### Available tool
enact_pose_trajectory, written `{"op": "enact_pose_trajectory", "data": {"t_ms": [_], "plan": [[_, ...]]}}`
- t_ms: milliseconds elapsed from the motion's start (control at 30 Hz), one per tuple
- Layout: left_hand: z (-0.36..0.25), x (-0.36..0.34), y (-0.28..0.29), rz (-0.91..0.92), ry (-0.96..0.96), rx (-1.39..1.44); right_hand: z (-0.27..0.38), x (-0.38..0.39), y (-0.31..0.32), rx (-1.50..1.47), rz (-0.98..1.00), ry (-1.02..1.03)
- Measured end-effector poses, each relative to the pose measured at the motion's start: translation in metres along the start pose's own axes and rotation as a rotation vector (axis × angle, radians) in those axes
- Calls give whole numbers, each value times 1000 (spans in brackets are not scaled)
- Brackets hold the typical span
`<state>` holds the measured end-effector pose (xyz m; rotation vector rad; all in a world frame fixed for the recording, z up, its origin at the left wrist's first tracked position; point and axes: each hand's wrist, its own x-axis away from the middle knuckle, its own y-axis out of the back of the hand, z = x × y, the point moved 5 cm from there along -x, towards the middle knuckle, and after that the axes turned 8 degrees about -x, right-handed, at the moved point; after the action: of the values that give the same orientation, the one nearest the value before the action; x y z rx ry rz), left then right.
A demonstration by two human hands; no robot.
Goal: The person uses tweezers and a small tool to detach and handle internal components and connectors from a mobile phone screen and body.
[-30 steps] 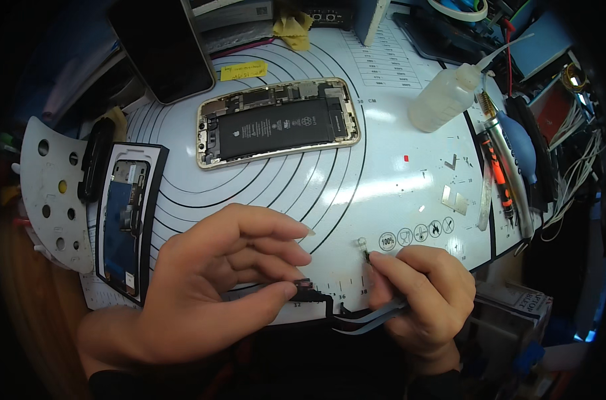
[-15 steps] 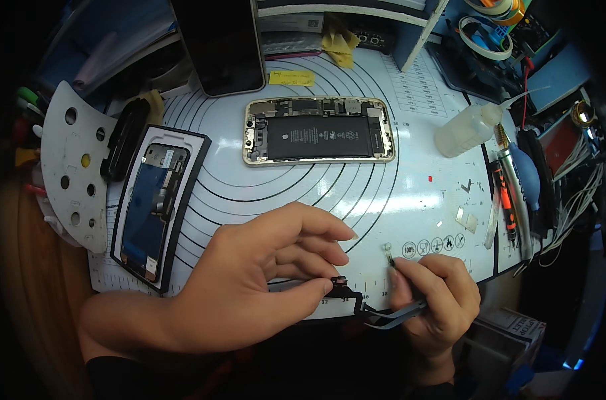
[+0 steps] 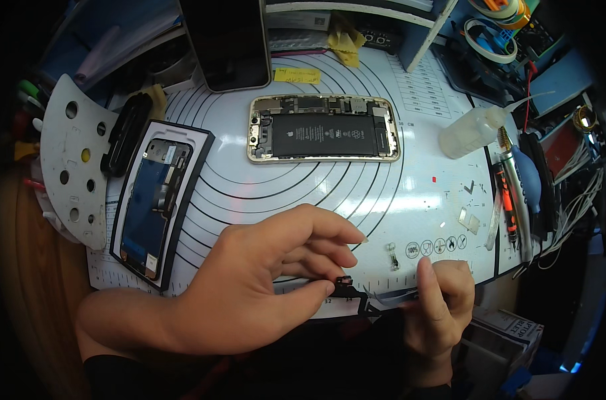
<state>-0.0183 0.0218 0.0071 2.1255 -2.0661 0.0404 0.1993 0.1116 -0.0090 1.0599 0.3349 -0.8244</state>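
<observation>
Between the thumb and fingers of my left hand (image 3: 263, 280) is a small black flex cable with a camera-like module (image 3: 346, 283) at its end, held over the mat's front edge. My right hand (image 3: 442, 300) grips dark tweezers (image 3: 391, 298), whose tips are beside the cable's lower part; whether they touch it I cannot tell. A small clear piece with a dark lower end (image 3: 392, 257) lies on the mat just beyond my right hand. Farther back rests an opened phone (image 3: 310, 103), its black battery (image 3: 323, 137) and boards exposed.
At left, a phone screen assembly (image 3: 150, 207) lies in a black-edged box (image 3: 202, 157) beside a white holed holder (image 3: 63, 173). A dark-screened phone (image 3: 230, 47) stands behind. To the right are a dropper bottle (image 3: 470, 133), thin metal plates (image 3: 470, 220), an orange screwdriver (image 3: 506, 207) and a blue blower (image 3: 527, 177).
The small clear piece, before at my right fingertips, now lies on the mat apart from them. My right fingers have shifted on the tweezers. My left hand keeps its hold on the flex cable.
</observation>
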Motion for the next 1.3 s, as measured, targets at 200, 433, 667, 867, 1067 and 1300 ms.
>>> {"op": "enact_pose_trajectory", "data": {"t_ms": [200,433,667,867,1067,1300], "plan": [[3,1,0,2,5,21,2,1,-1,-79,29,58],[-11,4,2,-107,-314,-167,8,-2,7,-155,-81,-15],[-27,22,-12,-296,-885,-688,34,-11,-11,-231,-196,45],[-24,29,-19,-295,-1187,-685,35,-12,-14,-221,-291,182],[-26,30,-18,-285,-1167,-720,42,-12,-5,-175,-295,215],[-27,25,-13,-246,-1047,-681,38,-15,-9,-259,-301,97]]}}
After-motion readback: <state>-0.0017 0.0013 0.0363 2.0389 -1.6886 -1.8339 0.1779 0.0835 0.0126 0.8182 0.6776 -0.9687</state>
